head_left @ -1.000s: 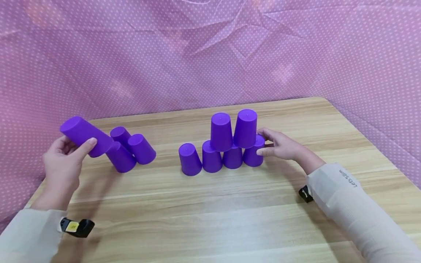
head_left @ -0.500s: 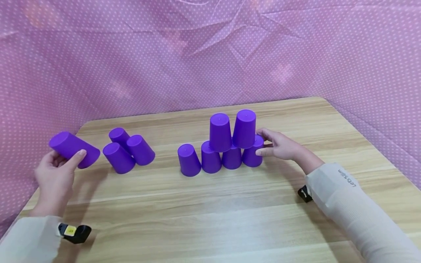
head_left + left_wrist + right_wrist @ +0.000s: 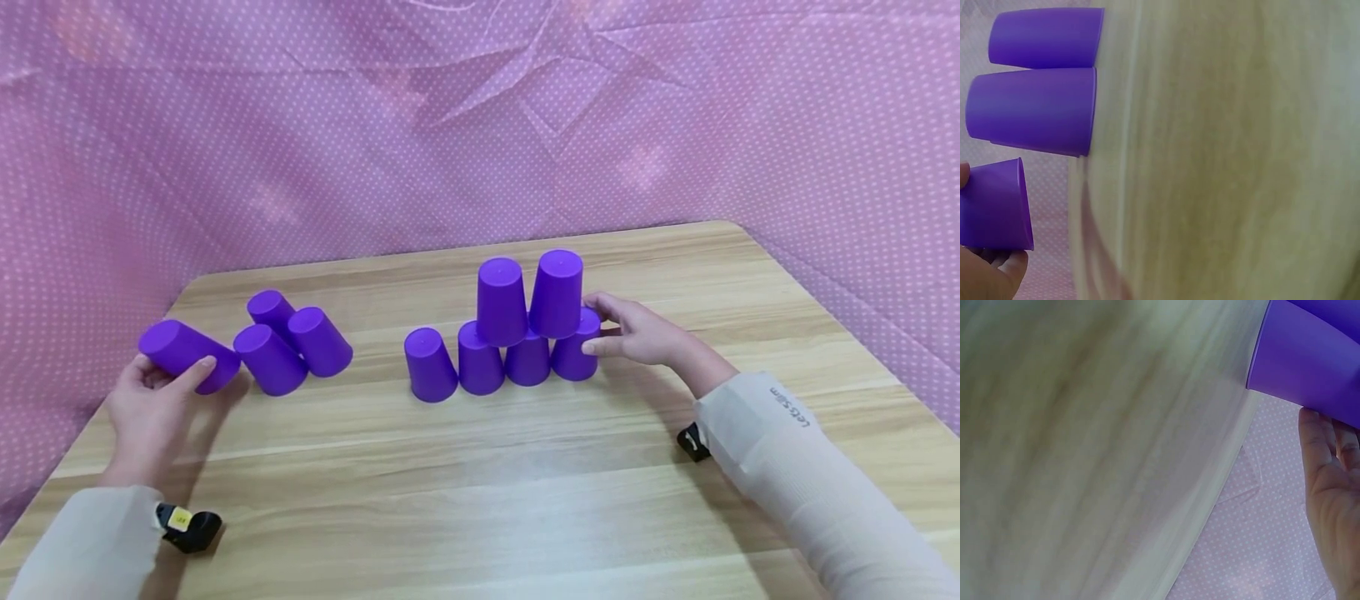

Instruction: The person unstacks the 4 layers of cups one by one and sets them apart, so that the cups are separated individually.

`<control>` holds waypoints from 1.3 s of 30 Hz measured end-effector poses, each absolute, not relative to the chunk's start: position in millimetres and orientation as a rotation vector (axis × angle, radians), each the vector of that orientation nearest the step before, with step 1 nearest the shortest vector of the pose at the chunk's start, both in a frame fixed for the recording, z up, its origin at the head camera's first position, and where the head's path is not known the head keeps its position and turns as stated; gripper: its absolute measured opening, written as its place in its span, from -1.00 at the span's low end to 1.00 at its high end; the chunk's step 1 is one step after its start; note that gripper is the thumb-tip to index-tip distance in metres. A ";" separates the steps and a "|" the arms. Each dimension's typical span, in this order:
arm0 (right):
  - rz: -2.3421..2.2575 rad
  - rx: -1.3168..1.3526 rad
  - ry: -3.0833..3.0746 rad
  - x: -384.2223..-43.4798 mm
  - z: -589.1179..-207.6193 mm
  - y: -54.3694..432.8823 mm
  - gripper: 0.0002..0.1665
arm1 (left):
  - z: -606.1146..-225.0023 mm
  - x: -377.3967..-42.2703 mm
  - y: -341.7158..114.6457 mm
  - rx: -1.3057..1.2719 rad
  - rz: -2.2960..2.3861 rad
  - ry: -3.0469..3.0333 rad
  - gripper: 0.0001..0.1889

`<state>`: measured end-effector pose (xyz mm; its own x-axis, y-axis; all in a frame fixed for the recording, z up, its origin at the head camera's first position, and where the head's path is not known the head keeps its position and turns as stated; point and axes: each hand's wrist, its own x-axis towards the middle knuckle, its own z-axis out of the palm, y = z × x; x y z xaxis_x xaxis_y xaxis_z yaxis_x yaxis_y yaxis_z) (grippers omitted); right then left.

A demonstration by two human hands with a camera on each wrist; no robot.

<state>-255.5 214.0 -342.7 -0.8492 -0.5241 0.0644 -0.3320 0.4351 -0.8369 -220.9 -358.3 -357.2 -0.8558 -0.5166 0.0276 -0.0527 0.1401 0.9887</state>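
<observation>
My left hand (image 3: pixel 150 408) grips a tilted-looking purple cup (image 3: pixel 183 350) by its sides, base up. In the left wrist view this cup's rim is above the table's level. Just to its right stand three purple cups, base up and close together, the front one (image 3: pixel 272 362) nearest the held cup. Several more cups form a row, with two upper cups (image 3: pixel 501 302) bridging those below. My right hand (image 3: pixel 641 333) holds the row's rightmost cup (image 3: pixel 576 354), thumb in front and fingers behind. The right wrist view shows fingertips touching that cup's side (image 3: pixel 1304 356).
Everything stands on a wood-grain table (image 3: pixel 487 492). A pink dotted cloth (image 3: pixel 450 150) hangs behind and beside it. The row's leftmost cup (image 3: pixel 431 367) has no cup on top. A small black device (image 3: pixel 191 532) is strapped at the left wrist.
The cup in my left hand has come down, moving first left, then back right towards the three-cup group. My right hand and the stacked row stay put.
</observation>
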 end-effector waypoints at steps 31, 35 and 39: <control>-1.393 -0.750 2.459 -259.8 -344.6 216.1 -0.40 | -361.0 -220.9 -345.6 0.574 -1.396 -2.691 -0.07; -1.379 -0.753 2.473 -259.0 -344.5 216.1 -0.40 | -362.0 -220.6 -346.4 0.568 -1.362 -2.715 -0.08; -1.372 -0.752 2.477 -258.6 -344.5 216.1 -0.40 | -363.6 -219.3 -347.6 0.567 -1.393 -2.712 -0.08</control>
<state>-258.6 216.1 -344.5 -0.8472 -0.5279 0.0598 -0.3307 0.4358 -0.8371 -219.3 -347.6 -363.6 -0.9324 -0.3377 -0.1290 -0.3015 0.5297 0.7928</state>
